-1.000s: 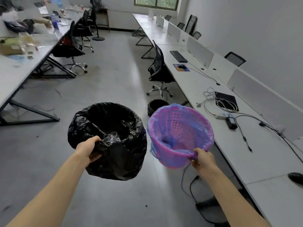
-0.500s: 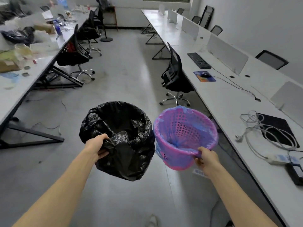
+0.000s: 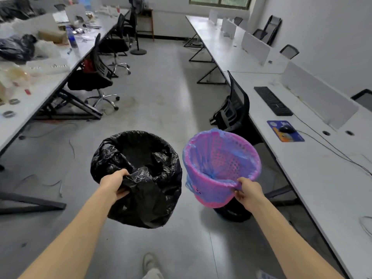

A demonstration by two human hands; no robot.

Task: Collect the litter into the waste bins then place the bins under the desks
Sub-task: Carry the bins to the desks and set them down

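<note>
I carry two waste bins in the air over the grey floor of an office aisle. My left hand (image 3: 114,185) grips the near rim of a bin lined with a black bag (image 3: 145,178). My right hand (image 3: 246,191) grips the near rim of a pink perforated bin lined with a blue bag (image 3: 219,164). The two bins hang side by side, almost touching. Both look empty inside. A third black bin (image 3: 233,213) stands on the floor under the pink one, by the right desk, mostly hidden.
A long white desk (image 3: 322,188) runs along the right with a keyboard (image 3: 272,100), mouse pad (image 3: 284,130) and a black chair (image 3: 234,109). The left desk (image 3: 36,93) is cluttered with bags and litter, with chairs (image 3: 94,77) beside it. Loose wires (image 3: 60,186) lie on the floor.
I have walked forward along the aisle with both bins held the same way. The cable tangle on the right desk passed out of view; the keyboard and chair came closer.
</note>
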